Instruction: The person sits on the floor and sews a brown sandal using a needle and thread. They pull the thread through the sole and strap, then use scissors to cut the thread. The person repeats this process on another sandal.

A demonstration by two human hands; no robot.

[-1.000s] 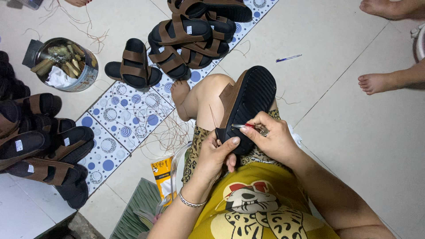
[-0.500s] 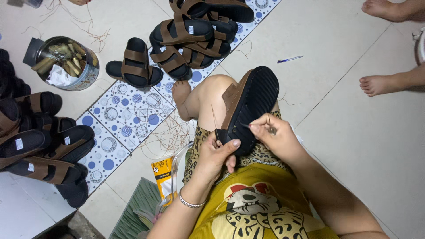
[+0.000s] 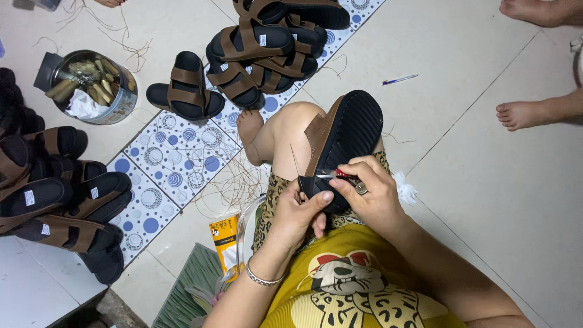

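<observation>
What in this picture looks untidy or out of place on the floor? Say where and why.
Loose brown threads lie tangled across the patterned tiles beside the person's knee, and a blue pen lies alone on the plain floor.

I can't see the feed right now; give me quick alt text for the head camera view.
A seated person holds a black-soled brown sandal on their lap, the left hand gripping its heel while the right hand works a small red-handled tool at the sole's edge. More brown-strapped sandals lie piled on the tiled floor, beside a metal tin of scraps.
</observation>
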